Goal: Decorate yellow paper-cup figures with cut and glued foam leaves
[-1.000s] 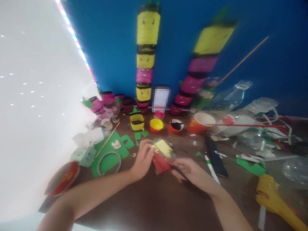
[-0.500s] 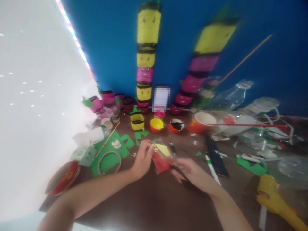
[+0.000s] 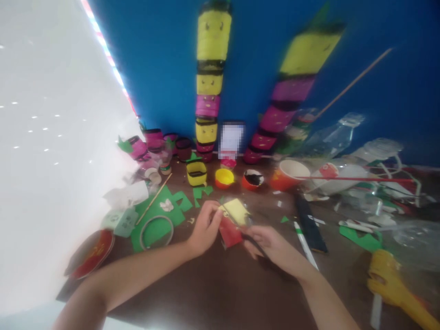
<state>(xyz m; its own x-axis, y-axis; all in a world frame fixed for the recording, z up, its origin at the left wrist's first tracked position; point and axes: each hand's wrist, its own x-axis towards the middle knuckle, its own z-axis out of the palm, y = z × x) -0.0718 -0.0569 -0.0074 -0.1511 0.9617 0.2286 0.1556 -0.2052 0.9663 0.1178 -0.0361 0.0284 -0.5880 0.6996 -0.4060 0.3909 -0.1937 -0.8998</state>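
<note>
My left hand (image 3: 205,228) pinches the left edge of a small yellow and red paper piece (image 3: 231,233) near the middle of the table. The yellow part lies beyond the red part; whether they are one folded piece I cannot tell. In my right hand (image 3: 270,243) is a pair of scissors (image 3: 254,241) with dark handles. Its thin blades reach left and away across the paper, towards my left fingers. Blur hides whether the blades are apart. Past the paper stand a yellow cup (image 3: 224,177) and a cup with black inside (image 3: 253,178).
At left lie green sheets (image 3: 178,217), a tape roll (image 3: 141,236) and a stick (image 3: 153,199). A marker (image 3: 305,245), a hot glue gun (image 3: 387,277) and clear bottles (image 3: 333,137) are at right. Painted pots (image 3: 206,85) stack against the blue wall.
The yellow part of the paper looks more spread out and has shifted slightly to the right. Both hands keep nearly the same place and the same hold.
</note>
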